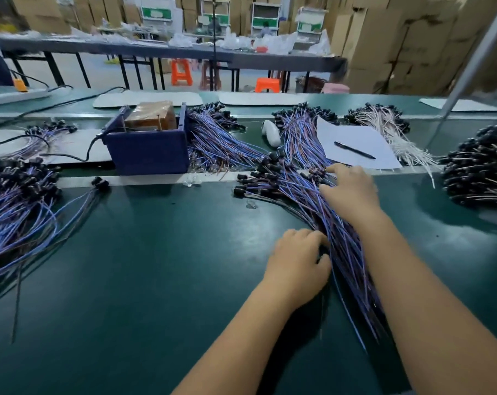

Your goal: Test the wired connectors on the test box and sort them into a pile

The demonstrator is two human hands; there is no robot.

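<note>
Fingers point(338, 169) of the right hand point(351, 192) lie spread and fairly straight, pressing down on the bundle of wired connectors point(304, 195) near its black plug ends. Those of the left hand point(297, 260) are curled, with the thumb on the other side, closing round the same bundle lower down, where the blue and purple wires run together toward the near edge of the counter point(156, 280).

This bundle lies to the right of centre on the dark green counter, its plugs fanned out toward the left and its wires sweeping down between the two forearms. The test box point(147, 143), a dark blue open box with a brown block inside, stands well to the left of the hands with a black cable running from its left side. A second heap of the same wires point(219, 141) lies just beside the box on its right, and another pile point(16, 201) spreads across the left edge. A sheet of paper point(355, 143) with a pen point(354, 150) on it sits behind the right hand, and a heap of black plugs point(481, 172) lies at the far right.
</note>
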